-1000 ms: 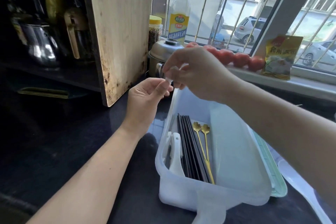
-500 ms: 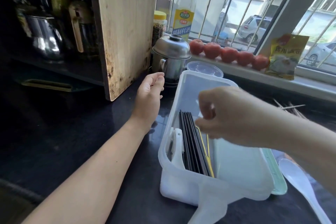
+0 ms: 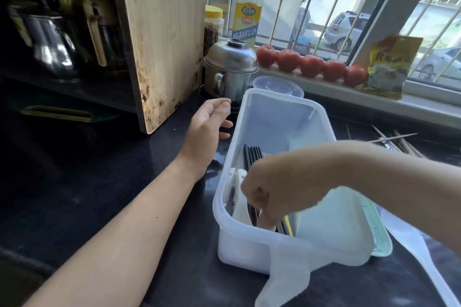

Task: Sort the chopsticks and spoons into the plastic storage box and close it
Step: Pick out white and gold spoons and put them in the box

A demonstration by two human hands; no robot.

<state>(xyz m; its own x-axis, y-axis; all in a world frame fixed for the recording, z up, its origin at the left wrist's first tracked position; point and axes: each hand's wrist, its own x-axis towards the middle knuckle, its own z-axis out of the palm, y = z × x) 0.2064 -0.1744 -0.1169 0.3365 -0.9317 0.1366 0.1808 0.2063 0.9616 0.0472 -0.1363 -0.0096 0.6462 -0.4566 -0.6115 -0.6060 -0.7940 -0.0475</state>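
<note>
A translucent plastic storage box stands open on the dark counter. Black chopsticks lie along its left side, with a white spoon beside them and a gold spoon handle just showing. My right hand is down inside the box over the chopsticks, fingers curled downward and pinching a pale spoon that is mostly hidden. My left hand hovers with relaxed fingers just left of the box, touching nothing. The mint-green lid lies against the box's right side.
A white rice paddle lies on the counter right of the lid, and loose wooden sticks lie further back. Behind the box stand a steel pot, a clear round tub and an upright cutting board. Tomatoes line the windowsill.
My right hand came down from above the box's far end into the box, carrying the pale spoon. My left hand let go of it and dropped beside the box.
</note>
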